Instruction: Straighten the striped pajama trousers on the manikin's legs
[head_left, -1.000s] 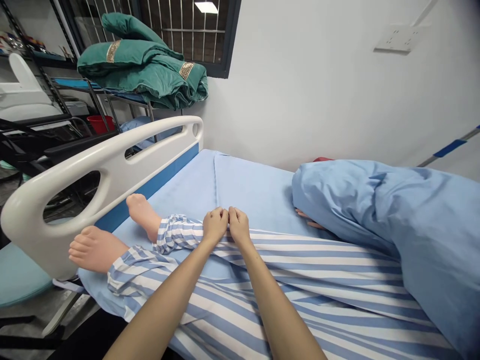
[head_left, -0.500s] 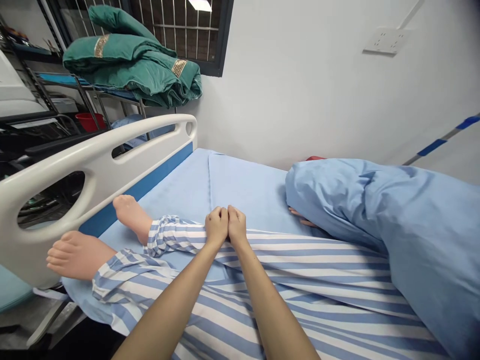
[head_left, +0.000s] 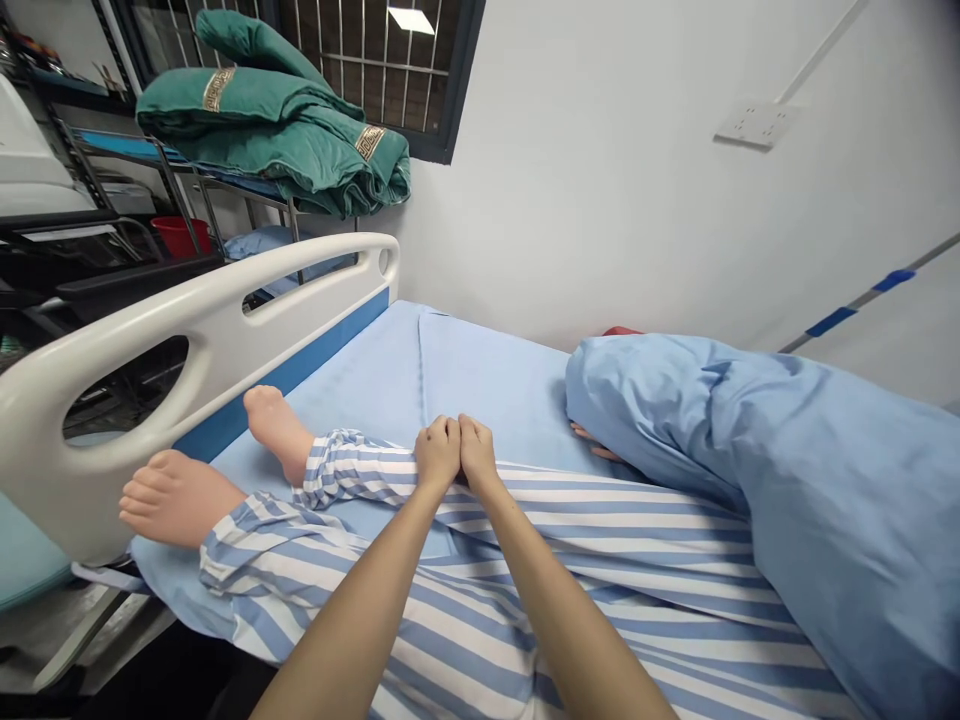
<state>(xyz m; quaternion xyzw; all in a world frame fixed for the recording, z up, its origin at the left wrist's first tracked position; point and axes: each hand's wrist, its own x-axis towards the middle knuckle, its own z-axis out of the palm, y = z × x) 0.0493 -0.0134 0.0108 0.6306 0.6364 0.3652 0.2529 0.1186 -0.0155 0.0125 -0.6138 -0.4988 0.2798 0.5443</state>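
Blue-striped trouser leg (head_left: pixel 570 495) — left hand (head_left: pixel 439 452), right hand (head_left: pixel 477 450) atop

Blue-sheeted bed (head_left: pixel 495 370) beneath striped-trousered legs (head_left: pixel 637 520)

Even, fairly bright indoor light washes the pale wall (head_left: pixel 585 200), a white patch of light (head_left: pixel 411 20) glares in the dark window (head_left: pixel 375 90), soft shadows darken folds in the striped trousers (head_left: pixel 600 510), and wide-angle stretch distorts the edges.
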